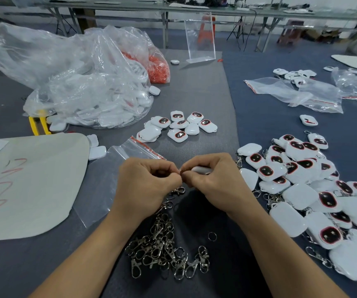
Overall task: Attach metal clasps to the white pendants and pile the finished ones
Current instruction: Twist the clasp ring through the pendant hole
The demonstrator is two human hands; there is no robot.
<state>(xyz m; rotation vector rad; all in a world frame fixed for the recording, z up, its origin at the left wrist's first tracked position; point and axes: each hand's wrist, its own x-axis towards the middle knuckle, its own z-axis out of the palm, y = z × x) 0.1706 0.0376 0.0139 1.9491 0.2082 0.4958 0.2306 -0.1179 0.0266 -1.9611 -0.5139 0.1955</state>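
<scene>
My left hand (146, 181) and my right hand (213, 176) meet fingertip to fingertip above the grey mat. The right hand grips a white pendant (201, 169), mostly hidden by its fingers. The left hand pinches a metal clasp (178, 190) that hangs below its fingertips at the pendant's edge. A heap of loose metal clasps (164, 250) lies between my forearms. A small group of white pendants (180, 126) sits just beyond my hands. To the right spreads a large pile of pendants with clasps (315, 190).
A big clear bag of white pendants (91, 97) and an orange-filled bag (158, 69) lie at the back left. An empty zip bag (113, 168) lies left of my hands, beside a white sheet (33, 186). More zip bags (302, 93) lie at the right rear, and an acrylic stand (200, 37) is behind.
</scene>
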